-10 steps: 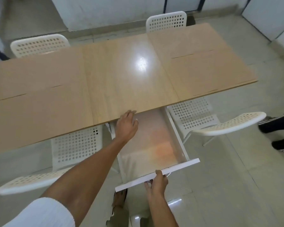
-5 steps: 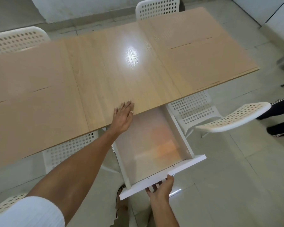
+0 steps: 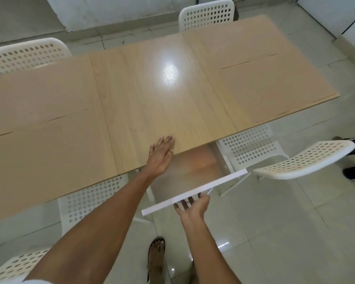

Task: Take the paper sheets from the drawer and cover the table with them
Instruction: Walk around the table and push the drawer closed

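- Step in hand, as I judge it: closing the drawer [image 3: 189, 171] under the table's near edge; its white front panel [image 3: 195, 191] stands partly out.
- Right hand [image 3: 193, 206]: grip released, fingers straight, fingertips against the front panel's underside. Best pushed level and square to the runners, so the drawer does not skew.
- Left hand [image 3: 161, 154]: grip released, palm flat on the table [image 3: 162, 95] at its near edge, grasping nothing; it steadies the table against the push.
- Drawer interior: the visible part shows a bare pale bottom, no sheets; the rest is hidden under the table.
- Paper sheets [image 3: 271, 78]: brown, lying flat over the table's left and right ends; the glossy wooden middle strip is uncovered.
- Room: white perforated chairs [image 3: 303, 156] along the near and far edges; pale tiled floor [image 3: 295, 232]; another person's dark-trousered legs at the right margin.
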